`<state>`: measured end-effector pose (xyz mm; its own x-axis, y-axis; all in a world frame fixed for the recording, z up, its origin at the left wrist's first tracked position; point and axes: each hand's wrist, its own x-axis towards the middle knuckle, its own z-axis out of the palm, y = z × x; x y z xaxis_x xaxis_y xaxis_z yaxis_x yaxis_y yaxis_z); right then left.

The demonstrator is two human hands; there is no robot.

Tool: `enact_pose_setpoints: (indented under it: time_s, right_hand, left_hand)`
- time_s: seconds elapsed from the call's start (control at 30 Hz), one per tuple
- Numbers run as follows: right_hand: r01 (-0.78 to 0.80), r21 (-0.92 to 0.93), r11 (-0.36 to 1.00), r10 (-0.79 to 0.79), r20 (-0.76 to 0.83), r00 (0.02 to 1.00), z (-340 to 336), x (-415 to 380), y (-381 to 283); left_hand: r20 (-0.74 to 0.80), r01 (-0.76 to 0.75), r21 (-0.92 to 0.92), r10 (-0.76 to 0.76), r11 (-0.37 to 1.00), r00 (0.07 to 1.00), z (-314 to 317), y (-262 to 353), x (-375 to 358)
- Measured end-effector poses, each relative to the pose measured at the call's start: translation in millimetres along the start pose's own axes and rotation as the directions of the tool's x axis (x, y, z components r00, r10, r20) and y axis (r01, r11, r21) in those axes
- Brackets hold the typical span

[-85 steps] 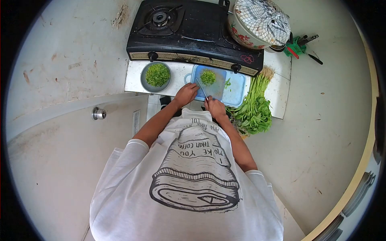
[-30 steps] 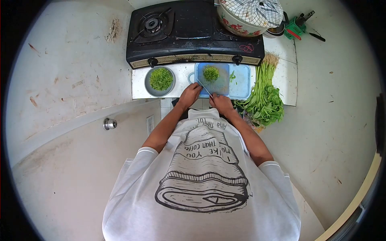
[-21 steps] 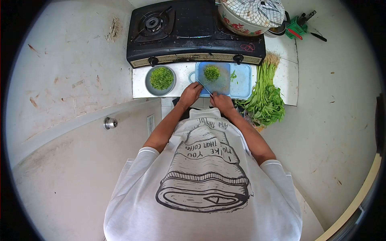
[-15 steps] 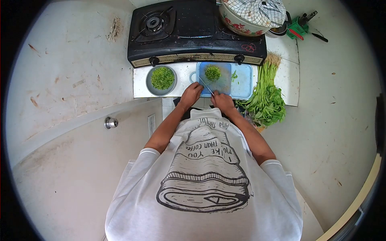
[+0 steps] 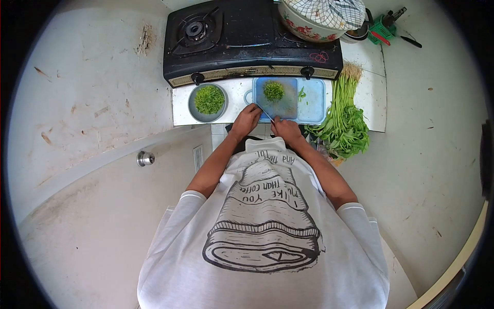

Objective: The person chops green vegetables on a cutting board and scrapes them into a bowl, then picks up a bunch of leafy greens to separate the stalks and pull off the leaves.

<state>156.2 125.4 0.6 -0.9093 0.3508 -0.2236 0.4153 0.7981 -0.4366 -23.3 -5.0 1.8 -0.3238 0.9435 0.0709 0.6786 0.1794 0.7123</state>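
My right hand (image 5: pixel 288 130) is closed round the handle of a knife (image 5: pixel 265 113), at the near edge of a blue cutting board (image 5: pixel 288 112). The thin blade slants up and left toward my left hand (image 5: pixel 247 120). That hand is closed at the board's near left corner, its fingertips close to the blade; whatever they pinch is too small to make out. Beyond the knife lies a heap of finely chopped greens (image 5: pixel 273 91) on the board. A few cut green pieces (image 5: pixel 302 92) lie on its lighter right part.
Left of the board stands a grey bowl (image 5: pixel 223 112) of chopped greens. A bundle of long-stemmed leafy greens (image 5: pixel 346 110) hangs over the counter edge at right. Behind is a black gas stove (image 5: pixel 249 54) bearing a cloth-covered pot (image 5: pixel 309 32). A green basket (image 5: pixel 382 32) holds utensils.
The whole view has shifted slightly. My hands and the knife keep nearly the same place at the board, and the heap of greens looks the same.
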Motion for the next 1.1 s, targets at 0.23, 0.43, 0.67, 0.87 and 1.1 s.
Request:
enact_pose_setpoints:
  time_s: [0.23,0.43,0.67,0.87,1.1]
  right_hand:
    - [-0.084,0.013,0.996,0.082,0.120,0.989,-12,3,-6]
    - [-0.116,0.033,0.993,0.112,0.105,0.988,-15,9,-5]
    - [-0.126,0.060,0.990,0.121,0.086,0.989,-20,1,1]
    - [-0.125,0.058,0.990,0.118,0.113,0.987,-25,-2,-3]
    - [-0.130,0.057,0.990,0.119,0.166,0.979,-19,-2,-2]
  left_hand:
    - [-0.025,-0.028,0.010,0.028,1.000,0.999,2,-3,-4]
    - [-0.056,-0.011,-0.027,0.009,1.000,0.998,3,-4,-4]
    - [-0.044,-0.003,-0.001,0.003,1.000,0.999,4,-2,10]
    - [-0.026,0.002,0.021,-0.001,1.000,1.000,4,2,14]
    - [-0.038,-0.018,0.030,0.019,0.999,0.999,4,3,12]
